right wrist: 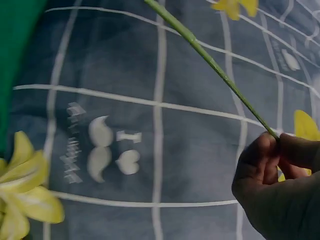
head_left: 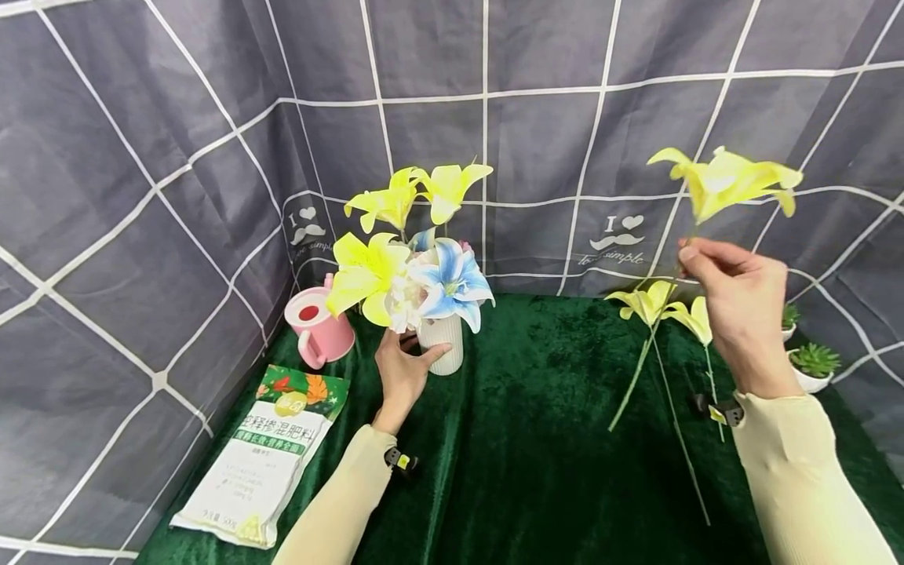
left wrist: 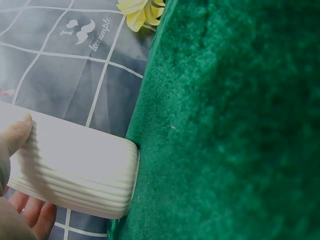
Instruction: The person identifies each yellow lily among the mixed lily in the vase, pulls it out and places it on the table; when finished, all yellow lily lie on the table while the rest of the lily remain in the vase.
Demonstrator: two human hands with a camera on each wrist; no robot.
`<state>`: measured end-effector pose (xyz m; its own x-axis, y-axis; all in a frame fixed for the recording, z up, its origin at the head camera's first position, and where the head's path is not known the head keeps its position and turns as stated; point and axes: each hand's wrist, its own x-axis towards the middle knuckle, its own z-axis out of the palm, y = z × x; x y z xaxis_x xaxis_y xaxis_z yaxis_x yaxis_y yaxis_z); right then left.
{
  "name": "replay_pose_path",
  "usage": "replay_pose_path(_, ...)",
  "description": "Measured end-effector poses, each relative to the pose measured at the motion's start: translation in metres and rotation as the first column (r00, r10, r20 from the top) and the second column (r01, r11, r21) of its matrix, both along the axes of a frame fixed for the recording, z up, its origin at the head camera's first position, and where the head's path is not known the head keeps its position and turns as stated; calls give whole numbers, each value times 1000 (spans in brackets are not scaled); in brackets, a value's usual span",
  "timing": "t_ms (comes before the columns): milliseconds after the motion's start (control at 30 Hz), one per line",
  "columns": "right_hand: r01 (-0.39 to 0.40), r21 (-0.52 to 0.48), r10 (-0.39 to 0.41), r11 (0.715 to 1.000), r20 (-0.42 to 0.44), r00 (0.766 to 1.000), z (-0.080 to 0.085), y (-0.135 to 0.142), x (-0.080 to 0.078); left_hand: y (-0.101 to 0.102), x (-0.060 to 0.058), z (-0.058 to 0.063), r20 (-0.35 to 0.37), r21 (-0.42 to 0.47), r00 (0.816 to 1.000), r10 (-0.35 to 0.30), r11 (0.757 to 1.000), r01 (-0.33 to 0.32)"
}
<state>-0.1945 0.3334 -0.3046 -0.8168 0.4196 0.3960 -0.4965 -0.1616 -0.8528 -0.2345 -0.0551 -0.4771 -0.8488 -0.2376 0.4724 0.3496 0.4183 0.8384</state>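
Observation:
My left hand (head_left: 401,375) holds the white ribbed vase (head_left: 446,355), thumb on the near side and fingers behind. In the left wrist view the vase (left wrist: 85,165) meets the green cloth at its base. It carries yellow lilies (head_left: 367,271), a blue-and-white lily (head_left: 455,278) and a whitish bloom (head_left: 407,298). Raised at the right, my right hand (head_left: 749,314) pinches a yellow artificial lily (head_left: 730,184) by its stem, just under the bloom. That green stem (right wrist: 215,65) slants away from the fingers in the right wrist view.
Several yellow lilies (head_left: 648,304) lie on the green velvet cloth (head_left: 544,439) below my right hand. Small potted succulents (head_left: 814,362) stand at the far right. Left of the vase are a pink watering can (head_left: 328,337) and a fertilizer bag (head_left: 257,459). Grey checked curtain (head_left: 544,141) surrounds the table.

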Motion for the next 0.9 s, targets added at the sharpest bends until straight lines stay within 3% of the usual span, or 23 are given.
replay_pose_path(167, -41, 226, -11, 973, 223, 975, -28, 6, -5, -1, 0, 0, 0, 5, 1000, 1, 1000, -1)
replay_pose_path(300, -65, 425, -89, 903, 332, 939, -50, 8, -11, -1, 0, 0, 2, 0, 1000, -2, 1000, 2)
replay_pose_path(400, -124, 518, -100, 846, 382, 919, -65, 8, -15, -1, 0, 0, -2, -5, 1000, 0, 1000, 0)
replay_pose_path(667, -321, 586, -96, 744, 569, 816, -101, 9, -28, -1, -1, 1, -1, -1, 1000, 3, 1000, -3)
replay_pose_path(900, -419, 592, -91, 688, 643, 760, -128, 11, -39, 0, 0, 0, 19, 4, 1000, 6, 1000, -6)
